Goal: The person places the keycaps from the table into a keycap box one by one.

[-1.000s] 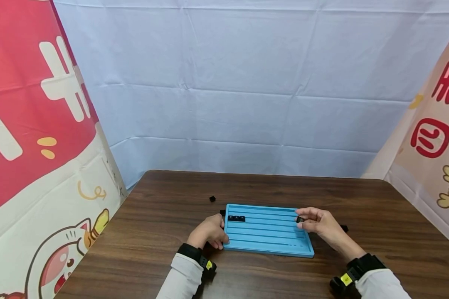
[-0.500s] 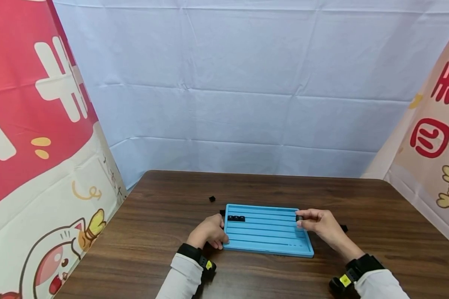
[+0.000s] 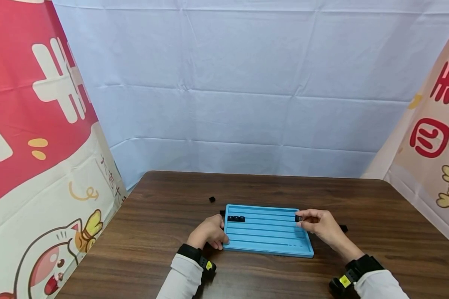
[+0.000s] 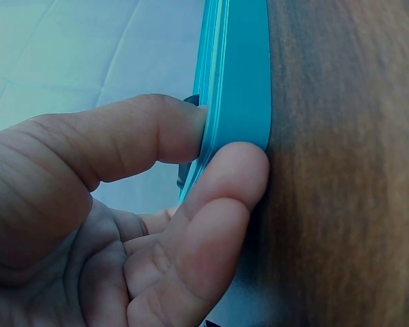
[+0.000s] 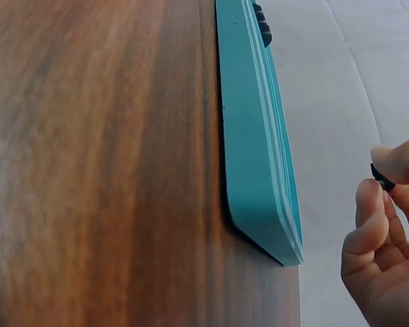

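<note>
A shallow blue tray [image 3: 267, 236] with ridged rows lies on the table. My left hand [image 3: 209, 232] holds its left edge: in the left wrist view the thumb [image 4: 177, 129] is at the rim and a finger [image 4: 235, 174] lies along the outer wall. Between thumb and fingertips my right hand [image 3: 321, 226] pinches a small black keycap [image 3: 298, 218] over the tray's right end; the right wrist view shows this keycap [image 5: 382, 178] above rim height. Several black keycaps [image 3: 236, 219] sit side by side in an upper row at the left.
One black piece [image 3: 212, 199] lies on the wooden table [image 3: 164, 195] behind the tray. Another black piece [image 3: 222, 213] shows at the tray's left back corner, and one [image 3: 344, 228] is partly hidden beyond the right hand. A pale cloth [image 3: 239, 116] hangs behind the table.
The keycap in my right hand has been turned slightly between the fingers, and the hand has shifted only a little. My left hand and the tray have stayed put.
</note>
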Demonstrator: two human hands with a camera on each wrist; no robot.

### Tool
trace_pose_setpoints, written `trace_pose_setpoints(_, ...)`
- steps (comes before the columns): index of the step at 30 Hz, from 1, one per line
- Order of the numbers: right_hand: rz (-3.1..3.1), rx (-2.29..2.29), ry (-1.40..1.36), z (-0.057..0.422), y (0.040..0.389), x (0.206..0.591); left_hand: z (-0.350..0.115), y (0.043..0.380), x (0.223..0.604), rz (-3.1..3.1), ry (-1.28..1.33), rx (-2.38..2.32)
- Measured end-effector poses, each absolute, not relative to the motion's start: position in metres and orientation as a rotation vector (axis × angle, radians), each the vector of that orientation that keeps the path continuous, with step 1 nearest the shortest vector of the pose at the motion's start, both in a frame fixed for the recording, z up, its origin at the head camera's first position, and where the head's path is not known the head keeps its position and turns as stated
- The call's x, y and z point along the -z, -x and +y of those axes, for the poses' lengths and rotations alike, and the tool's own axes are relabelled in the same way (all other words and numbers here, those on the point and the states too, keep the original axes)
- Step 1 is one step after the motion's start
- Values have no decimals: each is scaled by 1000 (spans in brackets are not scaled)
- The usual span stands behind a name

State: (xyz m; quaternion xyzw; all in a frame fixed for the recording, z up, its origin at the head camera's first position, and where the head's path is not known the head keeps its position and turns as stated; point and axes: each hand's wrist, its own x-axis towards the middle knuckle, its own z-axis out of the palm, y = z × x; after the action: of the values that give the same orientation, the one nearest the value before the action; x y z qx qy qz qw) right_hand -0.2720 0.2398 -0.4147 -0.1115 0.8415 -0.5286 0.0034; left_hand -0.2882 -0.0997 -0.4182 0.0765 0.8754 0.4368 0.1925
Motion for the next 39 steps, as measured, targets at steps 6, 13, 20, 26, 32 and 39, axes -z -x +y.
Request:
trace_pose_setpoints(6,2699,1637,370,239,271,413,-100,287,417,2459,-211,-1219)
trace_pose_setpoints(13,2709,1617,363,239,271,412,-99,286,416,2455,-206,-1214)
trace_pose_setpoints(20,2681,1624,334,239,273,412,-100,286,415,2453,-196,-1214)
trace_pose_setpoints(26,2666,1619,325,236,272,412,-101,285,414,2458,-199,-1212)
trace_pose_setpoints(32,2681,1599,299,232,274,413,-100,285,413,2461,-197,-1205)
trace_pose_setpoints(39,2623,1596,306,225,278,412,-101,286,411,2452,-196,-1205)
